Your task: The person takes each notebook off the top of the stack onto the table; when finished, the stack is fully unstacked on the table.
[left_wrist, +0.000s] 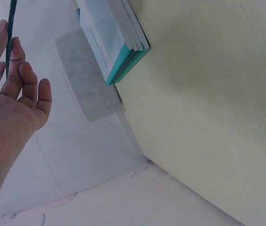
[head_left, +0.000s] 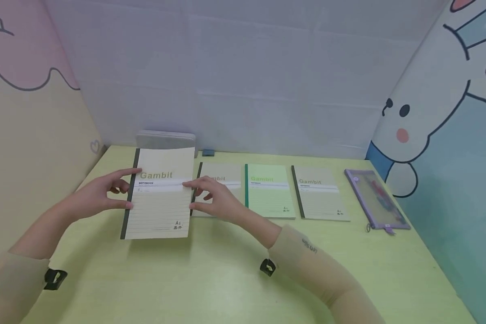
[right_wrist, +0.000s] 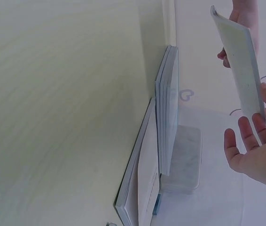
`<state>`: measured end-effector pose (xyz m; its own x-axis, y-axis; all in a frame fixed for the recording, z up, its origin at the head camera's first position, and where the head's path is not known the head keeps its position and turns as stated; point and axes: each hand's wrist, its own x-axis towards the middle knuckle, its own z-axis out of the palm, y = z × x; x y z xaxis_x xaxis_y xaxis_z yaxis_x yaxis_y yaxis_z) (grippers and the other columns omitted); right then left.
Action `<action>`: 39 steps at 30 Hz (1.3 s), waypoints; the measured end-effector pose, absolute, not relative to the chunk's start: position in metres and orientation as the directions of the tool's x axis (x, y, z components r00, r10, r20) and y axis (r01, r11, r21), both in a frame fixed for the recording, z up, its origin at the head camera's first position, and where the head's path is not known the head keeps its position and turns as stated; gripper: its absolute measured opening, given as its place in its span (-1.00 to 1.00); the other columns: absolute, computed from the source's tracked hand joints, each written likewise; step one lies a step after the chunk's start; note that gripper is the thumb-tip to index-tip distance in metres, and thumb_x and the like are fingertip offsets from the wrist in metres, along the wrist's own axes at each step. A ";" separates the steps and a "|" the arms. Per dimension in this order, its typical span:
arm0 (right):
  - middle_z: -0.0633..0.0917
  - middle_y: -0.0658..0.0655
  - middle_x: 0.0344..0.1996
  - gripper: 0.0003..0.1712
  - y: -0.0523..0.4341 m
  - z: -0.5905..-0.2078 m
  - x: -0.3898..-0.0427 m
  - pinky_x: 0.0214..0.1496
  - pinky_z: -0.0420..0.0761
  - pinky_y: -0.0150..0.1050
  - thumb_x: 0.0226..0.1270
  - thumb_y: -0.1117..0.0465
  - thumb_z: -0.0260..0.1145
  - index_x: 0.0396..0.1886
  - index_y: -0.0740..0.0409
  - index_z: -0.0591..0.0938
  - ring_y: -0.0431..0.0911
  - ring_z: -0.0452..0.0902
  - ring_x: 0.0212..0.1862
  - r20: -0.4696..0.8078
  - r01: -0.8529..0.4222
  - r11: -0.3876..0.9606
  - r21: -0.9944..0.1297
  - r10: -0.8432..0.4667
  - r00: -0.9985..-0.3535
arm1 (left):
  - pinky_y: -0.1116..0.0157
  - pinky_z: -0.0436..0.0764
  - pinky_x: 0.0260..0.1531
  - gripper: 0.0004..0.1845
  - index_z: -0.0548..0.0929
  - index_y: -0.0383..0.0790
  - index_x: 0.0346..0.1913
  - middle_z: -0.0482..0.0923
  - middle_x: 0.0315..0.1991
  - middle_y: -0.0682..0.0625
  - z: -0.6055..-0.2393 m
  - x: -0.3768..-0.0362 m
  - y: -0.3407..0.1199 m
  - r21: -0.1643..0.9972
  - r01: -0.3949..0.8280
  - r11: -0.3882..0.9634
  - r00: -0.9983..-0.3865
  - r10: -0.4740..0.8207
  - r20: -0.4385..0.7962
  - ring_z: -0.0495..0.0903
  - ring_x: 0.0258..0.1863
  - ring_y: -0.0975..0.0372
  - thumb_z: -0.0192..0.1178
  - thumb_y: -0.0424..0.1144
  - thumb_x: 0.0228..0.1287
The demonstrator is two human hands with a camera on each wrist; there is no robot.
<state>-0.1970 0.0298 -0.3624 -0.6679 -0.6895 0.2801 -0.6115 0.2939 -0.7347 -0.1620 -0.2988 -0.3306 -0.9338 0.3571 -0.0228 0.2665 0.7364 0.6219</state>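
Note:
Both hands hold a cream "Gambit" notebook (head_left: pixel 158 198) with a dark spine, lifted off the yellow-green table (head_left: pixel 227 279) with its cover facing me. My left hand (head_left: pixel 105 193) pinches the spine edge, thumb in front and fingers behind. The right hand (head_left: pixel 214 198) pinches the opposite edge. The left wrist view shows the left hand (left_wrist: pixel 11 94) against the thin notebook edge (left_wrist: pixel 11 28). In the right wrist view, the notebook (right_wrist: pixel 238 61) stands edge-on above the right hand (right_wrist: pixel 260 150).
Three more notebooks lie in a row: a beige one (head_left: pixel 222 182) partly behind my right hand, a green one (head_left: pixel 269 191) and another beige one (head_left: pixel 320 193). A purple pouch (head_left: pixel 374 198) lies at the right. A grey box (head_left: pixel 166 139) sits by the back wall, next to a stack of notebooks (right_wrist: pixel 168 113).

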 end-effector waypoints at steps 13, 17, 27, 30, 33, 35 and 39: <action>0.57 -0.04 -0.07 -0.37 0.022 -0.390 -0.155 -0.06 0.55 -0.36 0.09 0.14 0.47 0.20 -0.04 0.53 -0.13 0.56 -0.08 0.192 -0.615 0.368 -0.698 -0.731 -0.655 | 0.38 0.45 -0.29 -0.12 0.20 0.04 0.42 0.57 -0.24 0.07 -0.355 -0.121 -0.301 0.638 0.259 0.725 -0.917 0.393 -0.073 0.52 -0.21 0.36 0.40 -0.04 0.03; 0.58 -0.08 -0.10 -0.39 0.017 -0.398 -0.141 -0.15 0.46 -0.50 0.05 0.10 0.50 0.17 -0.08 0.57 -0.24 0.53 -0.13 0.121 -0.586 0.459 -0.668 -0.709 -0.694 | 0.32 0.47 -0.23 -0.12 0.23 0.02 0.40 0.54 -0.26 0.09 -0.362 -0.112 -0.302 0.632 0.260 0.730 -0.910 0.405 -0.093 0.50 -0.20 0.34 0.42 -0.05 -0.01; 0.53 -0.18 -0.27 -0.42 0.009 -0.421 -0.111 -0.21 0.37 -0.53 -0.04 0.00 0.53 0.07 -0.20 0.63 -0.37 0.36 -0.28 -0.013 -0.576 0.578 -0.577 -0.712 -0.702 | 0.39 0.47 -0.23 -0.16 0.30 -0.02 0.30 0.55 -0.29 0.13 -0.387 -0.089 -0.306 0.663 0.219 0.716 -0.871 0.450 -0.198 0.48 -0.18 0.31 0.44 -0.01 -0.08; 0.56 -0.20 -0.26 -0.42 0.006 -0.422 -0.105 -0.16 0.35 -0.45 -0.04 -0.08 0.51 0.07 -0.25 0.63 -0.38 0.39 -0.23 -0.006 -0.621 0.594 -0.512 -0.725 -0.688 | 0.41 0.45 -0.30 -0.16 0.30 0.00 0.29 0.53 -0.28 0.07 -0.392 -0.086 -0.308 0.673 0.166 0.721 -0.861 0.438 -0.257 0.45 -0.21 0.31 0.46 -0.01 -0.12; 0.58 -0.21 -0.24 -0.43 0.002 -0.423 -0.101 -0.16 0.31 -0.39 -0.04 -0.15 0.49 0.07 -0.29 0.62 -0.39 0.40 -0.17 0.006 -0.666 0.599 -0.445 -0.741 -0.671 | 0.41 0.40 -0.36 -0.16 0.32 -0.01 0.26 0.50 -0.28 0.02 -0.396 -0.084 -0.311 0.677 0.139 0.723 -0.855 0.432 -0.287 0.41 -0.26 0.31 0.47 -0.03 -0.15; 0.59 -0.22 -0.24 -0.43 -0.001 -0.423 -0.100 -0.19 0.29 -0.39 -0.04 -0.18 0.47 0.06 -0.31 0.63 -0.38 0.40 -0.15 0.006 -0.685 0.594 -0.422 -0.753 -0.657 | 0.41 0.37 -0.38 -0.16 0.33 -0.01 0.24 0.47 -0.29 0.00 -0.398 -0.083 -0.314 0.674 0.131 0.727 -0.850 0.432 -0.300 0.38 -0.29 0.32 0.48 -0.04 -0.18; 0.59 -0.25 -0.23 -0.44 -0.008 -0.424 -0.098 -0.21 0.25 -0.39 -0.02 -0.23 0.44 0.06 -0.37 0.61 -0.39 0.38 -0.16 -0.011 -0.709 0.596 -0.378 -0.768 -0.640 | 0.41 0.36 -0.43 -0.17 0.33 -0.03 0.21 0.45 -0.31 -0.01 -0.399 -0.081 -0.317 0.680 0.123 0.723 -0.834 0.446 -0.324 0.37 -0.35 0.34 0.49 -0.09 -0.21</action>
<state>-0.0984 -0.0079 -0.4244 -0.6402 -0.7682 -0.0111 -0.7086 0.5960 -0.3778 -0.0813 -0.3175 -0.3992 -0.8342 0.4462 -0.3240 0.1229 0.7232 0.6796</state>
